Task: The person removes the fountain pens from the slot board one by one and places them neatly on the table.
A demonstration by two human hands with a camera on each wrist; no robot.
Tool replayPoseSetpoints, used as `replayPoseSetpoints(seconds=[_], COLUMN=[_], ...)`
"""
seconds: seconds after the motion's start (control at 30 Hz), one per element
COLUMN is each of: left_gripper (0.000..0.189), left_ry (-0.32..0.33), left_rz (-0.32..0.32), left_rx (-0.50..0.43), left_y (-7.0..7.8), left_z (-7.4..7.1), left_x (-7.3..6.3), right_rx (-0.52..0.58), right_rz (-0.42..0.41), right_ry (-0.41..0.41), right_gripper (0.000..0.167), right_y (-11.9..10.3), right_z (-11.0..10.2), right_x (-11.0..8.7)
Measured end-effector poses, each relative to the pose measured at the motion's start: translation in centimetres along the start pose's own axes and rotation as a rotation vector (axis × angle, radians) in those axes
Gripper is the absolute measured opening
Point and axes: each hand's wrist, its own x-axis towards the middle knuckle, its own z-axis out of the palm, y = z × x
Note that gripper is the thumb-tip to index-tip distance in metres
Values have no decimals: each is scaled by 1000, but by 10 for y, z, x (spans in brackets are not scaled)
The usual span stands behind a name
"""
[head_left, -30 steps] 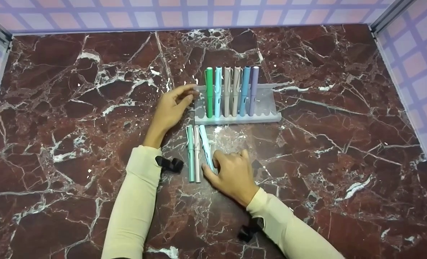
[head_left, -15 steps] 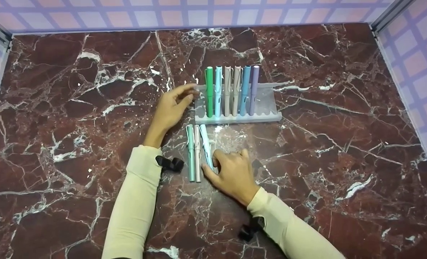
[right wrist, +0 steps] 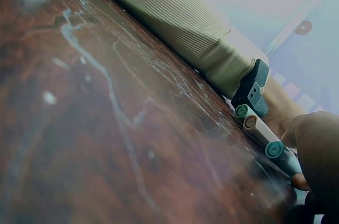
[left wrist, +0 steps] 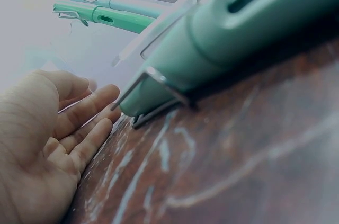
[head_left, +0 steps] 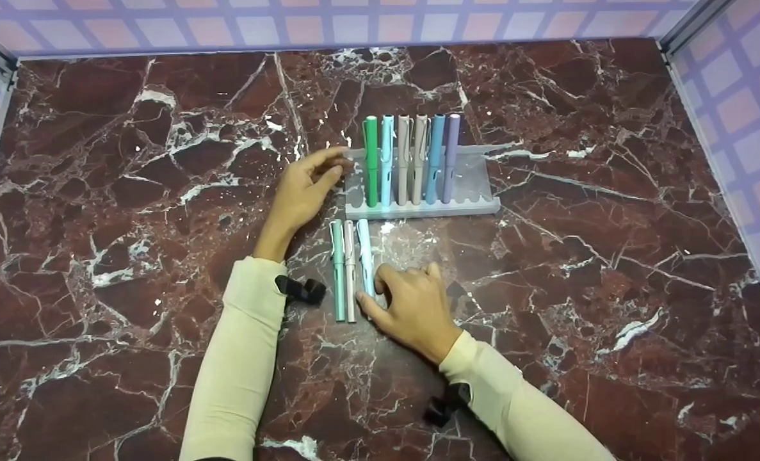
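My right hand (head_left: 415, 310) pinches the lower end of a light blue pen (head_left: 365, 246) between thumb and forefinger; the pen lies on the table. Left of it, almost parallel, lie a pinkish-grey pen (head_left: 350, 269) and a mint green pen (head_left: 338, 269), which looms large in the left wrist view. Beyond them stands a clear pen rack (head_left: 472, 182) holding several upright pens, from a green pen (head_left: 371, 160) to a purple pen (head_left: 451, 160). My left hand (head_left: 303, 192) rests at the rack's left end, fingers loosely bent; its fingertips are partly hidden there.
The table (head_left: 578, 307) has a dark red marbled top. Checked panels (head_left: 354, 25) border its back and sides. Black straps with small mounts (head_left: 303, 290) sit on both sleeved wrists. Vacant notches show at both ends of the rack.
The light blue pen has swung from a slant to nearly parallel with the two beside it, its lower end shifting left with my right fingers. My left hand stays at the rack.
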Motion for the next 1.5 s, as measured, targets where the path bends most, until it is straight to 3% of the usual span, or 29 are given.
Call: replayPoseSetpoints(seconds=[0.2, 0.4, 0.5, 0.63, 0.77, 0.9, 1.0, 1.3, 1.5], left_gripper=[33, 34, 34, 34, 34, 34, 33, 34, 34], left_ry=[-3, -2, -2, -2, -4, 1, 3, 10, 13], left_rz=[-42, -66, -60, -51, -52, -40, -34, -35, -41], left_rx=[-7, 3, 9, 22, 5, -18, -21, -7, 20], left_y=[1, 3, 3, 3, 4, 3, 3, 4, 5], left_z=[-1, -1, 0, 0, 1, 1, 1, 0, 0], left_x=[-1, -3, -2, -2, -1, 0, 0, -1, -1], right_rx=[92, 319, 355, 297, 253, 248, 229, 241, 232], right_rz=[-9, -32, -55, -49, 16, 92, 151, 250, 281], right_ry=[-1, 49, 133, 303, 451, 520, 502, 326, 261], right_gripper=[33, 20, 15, 10, 11, 15, 19, 39, 38], right_y=[7, 30, 46, 67, 85, 98, 105, 110, 111], right_z=[-1, -5, -9, -15, -22, -28, -30, -33, -32], right_x=[4, 17, 25, 33, 39, 44, 47, 51, 51])
